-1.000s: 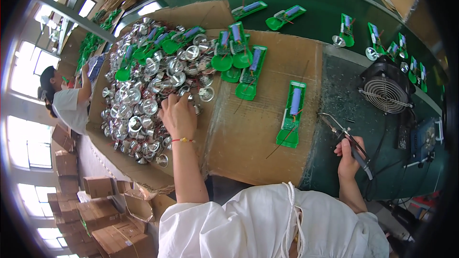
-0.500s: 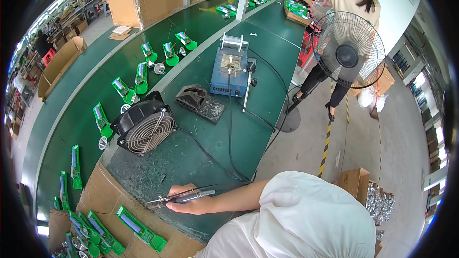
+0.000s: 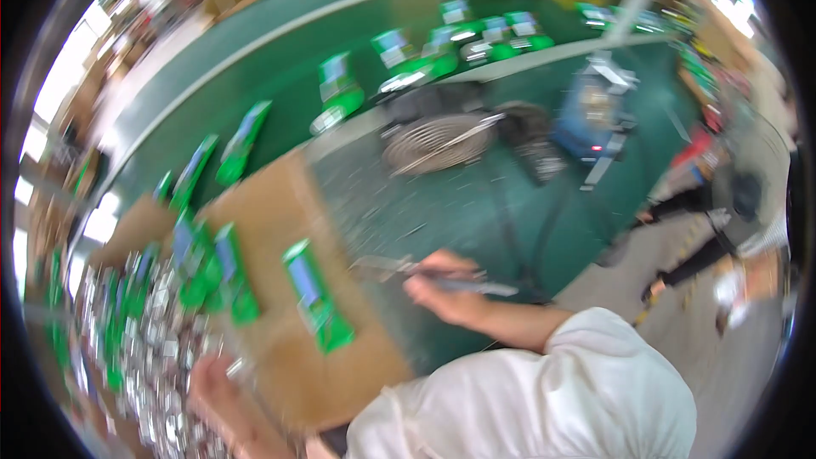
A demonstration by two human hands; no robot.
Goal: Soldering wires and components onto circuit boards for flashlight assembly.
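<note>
My right hand [image 3: 446, 293] is closed around a soldering iron [image 3: 484, 285], above the bench between the cardboard and the cables. A thin metal piece reaches from its fingers toward the cardboard sheet [image 3: 263, 238]. On that sheet lies a green plastic housing [image 3: 299, 272] with a pale blue-grey cylinder in it. Several similar housings [image 3: 234, 280] overlap to its left. At the lower left my left hand [image 3: 214, 382] is beside a heap of shiny silver reflector-like parts [image 3: 157, 374]. Motion smears its fingers; a bright bit shows next to them, and whether it is held is unclear.
A black fan with a round wire guard [image 3: 438, 140] stands on the green bench, next to a dark iron stand [image 3: 531, 140] and a blue soldering station [image 3: 586, 110] with cables. More green housings line the belt [image 3: 280, 98] behind. Another person's arm [image 3: 718, 13] shows at far right.
The view has swung left, bringing the silver heap and my left hand into sight. My right hand still holds the soldering iron. The picture is now blurred.
</note>
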